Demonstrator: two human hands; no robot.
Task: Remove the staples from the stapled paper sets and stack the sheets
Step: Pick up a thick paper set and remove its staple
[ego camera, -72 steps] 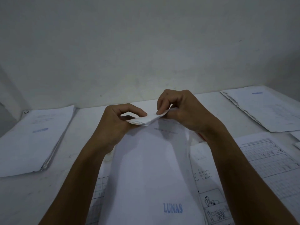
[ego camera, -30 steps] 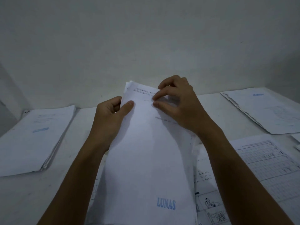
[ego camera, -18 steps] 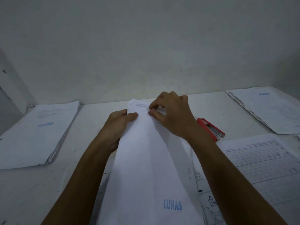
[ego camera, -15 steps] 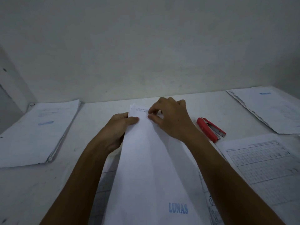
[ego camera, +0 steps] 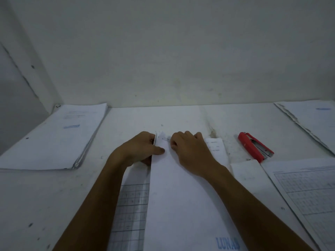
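A white paper set (ego camera: 181, 200) with a blue "LUNAS" stamp lies in front of me on the table, its far end between my hands. My left hand (ego camera: 139, 151) grips the set's top left corner, thumb on top. My right hand (ego camera: 190, 151) presses on the top edge with its fingertips pinched on the paper near the corner. Whether a staple sits under the fingers cannot be seen. A red staple remover (ego camera: 255, 146) lies to the right of my right hand, untouched.
A thick pile of sheets (ego camera: 54, 136) lies at the far left, another pile (ego camera: 311, 120) at the far right. Printed grid sheets (ego camera: 308, 192) lie at the right, and more gridded paper (ego camera: 130, 209) shows under the set. A wall stands close behind the table.
The paper set, earlier held up and bent at its top, has been lowered flat onto the table. Both hands came down with it, and the view tilted so the staple remover shows.
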